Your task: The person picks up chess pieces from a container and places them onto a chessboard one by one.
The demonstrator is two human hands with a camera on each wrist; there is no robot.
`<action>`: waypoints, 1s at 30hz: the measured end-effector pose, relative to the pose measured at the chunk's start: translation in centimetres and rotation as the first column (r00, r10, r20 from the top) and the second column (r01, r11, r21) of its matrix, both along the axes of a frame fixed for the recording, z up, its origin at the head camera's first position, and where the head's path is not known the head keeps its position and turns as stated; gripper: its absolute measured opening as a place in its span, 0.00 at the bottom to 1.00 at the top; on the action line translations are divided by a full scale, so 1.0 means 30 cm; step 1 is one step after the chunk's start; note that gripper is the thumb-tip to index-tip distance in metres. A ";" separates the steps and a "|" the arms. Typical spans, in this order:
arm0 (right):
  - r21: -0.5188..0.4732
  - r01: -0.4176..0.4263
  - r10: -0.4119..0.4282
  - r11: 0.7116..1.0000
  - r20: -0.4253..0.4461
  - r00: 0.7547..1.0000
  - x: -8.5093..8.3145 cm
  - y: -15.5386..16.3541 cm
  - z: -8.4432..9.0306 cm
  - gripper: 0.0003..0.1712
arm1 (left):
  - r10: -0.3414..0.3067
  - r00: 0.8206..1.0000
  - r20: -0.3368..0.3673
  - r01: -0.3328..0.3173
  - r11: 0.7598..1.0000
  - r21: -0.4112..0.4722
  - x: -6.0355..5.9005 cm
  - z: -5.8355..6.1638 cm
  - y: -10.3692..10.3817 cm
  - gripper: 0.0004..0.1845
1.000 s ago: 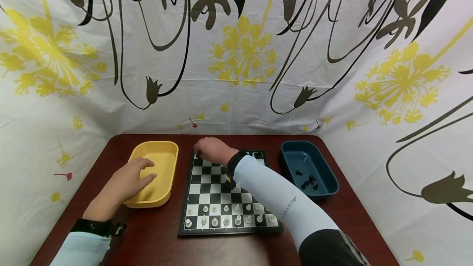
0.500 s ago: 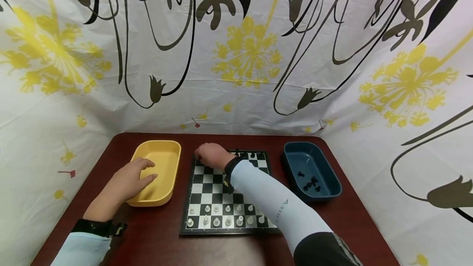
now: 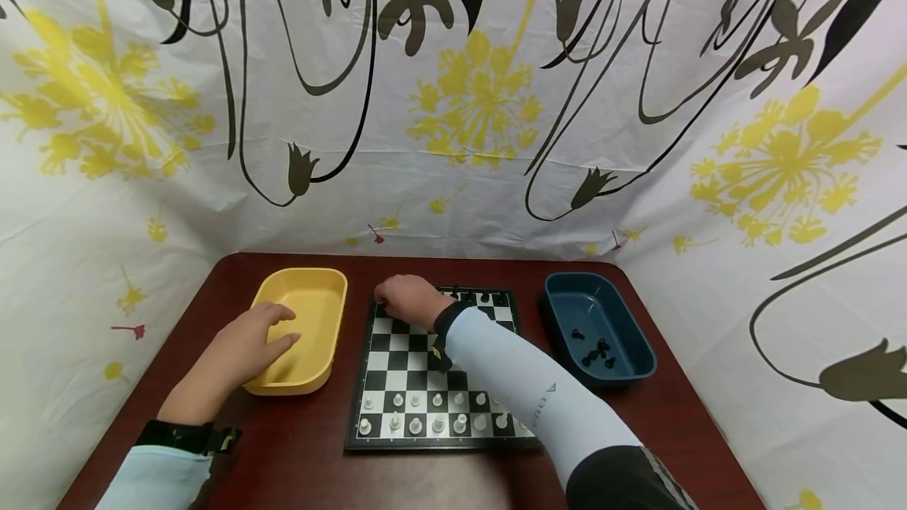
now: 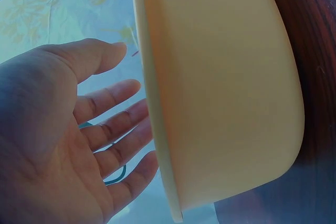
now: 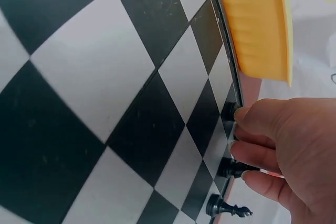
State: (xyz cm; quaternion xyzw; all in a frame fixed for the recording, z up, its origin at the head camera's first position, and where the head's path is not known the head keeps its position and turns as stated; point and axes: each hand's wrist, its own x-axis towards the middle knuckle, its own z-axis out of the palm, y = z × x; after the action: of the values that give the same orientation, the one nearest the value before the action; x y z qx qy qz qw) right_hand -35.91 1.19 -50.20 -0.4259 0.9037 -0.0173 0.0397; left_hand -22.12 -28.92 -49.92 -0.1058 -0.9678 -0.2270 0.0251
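My right hand [image 3: 407, 299] is at the far left corner of the chessboard [image 3: 404, 363]. In the right wrist view its thumb and finger pinch a black chess piece [image 5: 230, 110] on a corner square; the fingers hide most of it. Beside it stand another black piece [image 5: 229, 168], close to the other fingertips, and a slim black one [image 5: 226, 205]. My left hand [image 3: 244, 345] hovers over the yellow tray [image 3: 333, 337] with its fingers spread, holding nothing. Its fingertips are close to the tray's rim in the left wrist view.
White chess pieces [image 3: 438, 423] fill two rows at the board's near side. More black pieces [image 3: 485, 297] stand along the far edge, partly behind my right arm. A blue tray [image 3: 633, 337] at the right holds several black pieces [image 3: 601, 346]. A patterned cloth [image 3: 482, 203] hangs behind the table.
My right hand has come down slightly onto the board's far left corner, then stays nearly still. The head view has shifted a little. My left hand keeps its place.
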 end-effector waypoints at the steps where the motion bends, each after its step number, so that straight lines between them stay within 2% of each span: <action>1: -0.002 0.006 -0.006 1.000 0.002 1.000 0.000 0.006 0.004 0.13 | 0.000 1.000 0.000 0.000 1.000 0.000 0.000 0.000 0.000 0.23; 7: -0.029 0.021 -0.021 0.999 -0.007 1.000 0.007 0.099 0.050 0.16 | -0.001 1.000 -0.001 0.001 1.000 -0.003 -0.002 -0.001 -0.001 0.24; 13: -0.099 0.021 -0.024 0.995 -0.030 0.999 0.018 0.312 0.110 0.16 | 0.001 1.000 0.000 -0.001 1.000 -0.006 -0.004 0.001 -0.008 0.24; 18: -0.113 0.120 -0.125 0.986 -0.040 0.991 0.050 0.542 0.125 0.14 | 0.001 1.000 0.000 -0.001 1.000 -0.008 -0.006 0.004 -0.009 0.24; 23: -0.162 0.233 -0.245 0.959 -0.059 0.968 0.099 0.758 0.140 0.12 | 0.001 1.000 -0.001 -0.001 1.000 -0.006 -0.010 0.004 -0.003 0.24; 30: -0.224 0.356 -0.360 0.907 0.027 0.933 0.179 0.979 0.159 0.13 | -0.009 1.000 -0.012 0.009 1.000 -0.010 -0.010 0.007 0.000 0.24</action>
State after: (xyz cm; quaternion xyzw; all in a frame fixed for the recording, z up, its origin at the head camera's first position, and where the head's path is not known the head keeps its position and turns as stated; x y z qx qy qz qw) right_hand -30.52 30.58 -45.44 -0.2550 0.9588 -0.1236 -0.0194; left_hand -22.43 -28.92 -49.70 -0.1119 -0.9682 -0.2218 0.0293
